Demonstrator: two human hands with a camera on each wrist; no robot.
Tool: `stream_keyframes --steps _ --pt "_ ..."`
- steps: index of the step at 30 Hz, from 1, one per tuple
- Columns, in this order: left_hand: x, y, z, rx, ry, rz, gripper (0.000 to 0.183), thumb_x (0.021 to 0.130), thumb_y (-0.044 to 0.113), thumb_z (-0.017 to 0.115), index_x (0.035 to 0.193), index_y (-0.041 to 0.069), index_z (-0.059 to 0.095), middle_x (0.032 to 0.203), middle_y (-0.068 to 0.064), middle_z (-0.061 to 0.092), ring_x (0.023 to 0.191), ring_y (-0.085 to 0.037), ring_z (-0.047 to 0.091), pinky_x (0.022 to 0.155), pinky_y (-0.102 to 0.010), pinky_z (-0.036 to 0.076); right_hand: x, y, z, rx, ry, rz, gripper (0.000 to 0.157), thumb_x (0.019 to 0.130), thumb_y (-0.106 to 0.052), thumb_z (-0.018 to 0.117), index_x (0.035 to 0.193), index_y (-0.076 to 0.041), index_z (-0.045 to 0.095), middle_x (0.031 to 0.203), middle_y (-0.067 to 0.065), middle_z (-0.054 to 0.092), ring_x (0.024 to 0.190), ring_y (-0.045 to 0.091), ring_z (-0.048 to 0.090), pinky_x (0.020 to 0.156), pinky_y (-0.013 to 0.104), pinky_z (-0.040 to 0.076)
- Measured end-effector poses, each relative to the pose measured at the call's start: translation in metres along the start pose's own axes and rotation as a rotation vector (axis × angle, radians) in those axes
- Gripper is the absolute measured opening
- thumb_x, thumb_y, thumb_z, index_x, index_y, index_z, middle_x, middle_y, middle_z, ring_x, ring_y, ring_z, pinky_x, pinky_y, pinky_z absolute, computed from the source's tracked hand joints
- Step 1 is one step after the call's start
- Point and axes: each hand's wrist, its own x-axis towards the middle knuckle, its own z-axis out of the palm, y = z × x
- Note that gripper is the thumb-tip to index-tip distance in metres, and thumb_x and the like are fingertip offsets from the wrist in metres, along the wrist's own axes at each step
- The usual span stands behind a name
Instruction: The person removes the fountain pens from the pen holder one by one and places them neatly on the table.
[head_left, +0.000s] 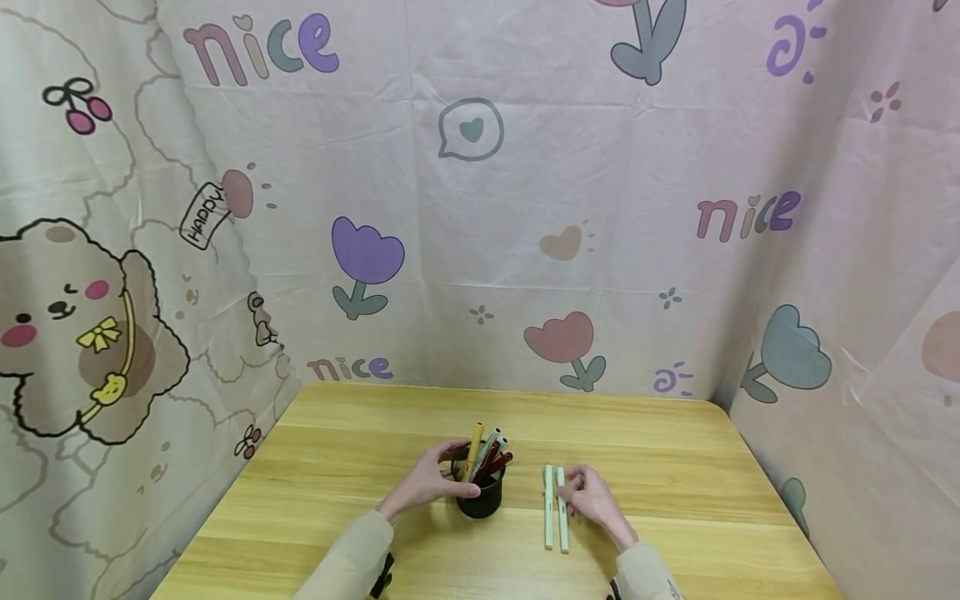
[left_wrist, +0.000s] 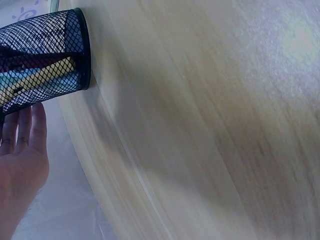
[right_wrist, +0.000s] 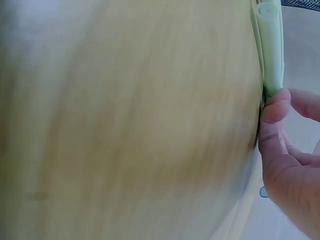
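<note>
A black mesh pen holder (head_left: 480, 503) stands upright on the table, with several pens in it, among them a yellow pen (head_left: 474, 450) and dark red pens (head_left: 502, 461). My left hand (head_left: 426, 482) holds the holder near its rim, thumb across the front and fingers round the far side. In the left wrist view those fingers (left_wrist: 38, 127) lie against the mesh. To the right, two pale green pens lie side by side, a left one (head_left: 548, 512) and a right one (head_left: 563, 525). My right hand (head_left: 591, 497) pinches the right pen near its far end.
The wooden table (head_left: 360, 433) ends at a back edge against a printed cloth (head_left: 480, 200), which also hangs at both sides. A dark band (head_left: 382, 575) is on the left wrist.
</note>
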Motion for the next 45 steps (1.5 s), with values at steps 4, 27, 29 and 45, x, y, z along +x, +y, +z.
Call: stream_keyframes --steps 4,27,29,45 --pt "0.001 0.0 0.0 -0.024 -0.012 0.008 0.085 0.076 0.03 0.089 0.149 0.012 0.047 0.149 -0.02 0.05 0.134 -0.042 0.048 0.109 -0.057 0.049 -0.001 -0.003 -0.001 0.043 0.022 0.0 0.044 0.091 -0.002 0.067 0.127 0.015 0.049 0.079 0.009 0.058 0.059 0.017 0.059 0.045 0.022 0.048" --pt "0.001 -0.001 0.001 -0.03 -0.009 -0.001 0.085 0.078 0.029 0.088 0.149 0.011 0.046 0.149 -0.019 0.05 0.134 -0.04 0.05 0.11 -0.056 0.048 -0.006 -0.062 0.022 0.161 -0.125 -0.245 0.043 0.092 -0.011 0.071 0.129 0.005 0.054 0.1 0.014 0.057 0.062 0.005 0.057 0.055 0.021 0.055" --pt "0.001 -0.001 0.002 -0.033 -0.01 0.005 0.084 0.078 0.028 0.088 0.149 0.01 0.046 0.149 -0.019 0.05 0.133 -0.04 0.05 0.11 -0.055 0.048 -0.005 -0.066 0.027 0.146 -0.135 -0.267 0.043 0.092 -0.013 0.072 0.128 0.004 0.055 0.1 0.015 0.058 0.063 0.004 0.057 0.056 0.02 0.055" --pt "0.003 -0.004 0.002 -0.041 -0.011 0.023 0.084 0.078 0.028 0.088 0.149 0.009 0.046 0.148 -0.02 0.051 0.132 -0.039 0.051 0.109 -0.054 0.05 0.009 -0.071 0.05 0.148 -0.153 -0.41 0.027 0.093 -0.008 0.07 0.118 0.0 0.063 0.092 0.024 0.06 0.054 0.005 0.054 0.046 0.013 0.044"
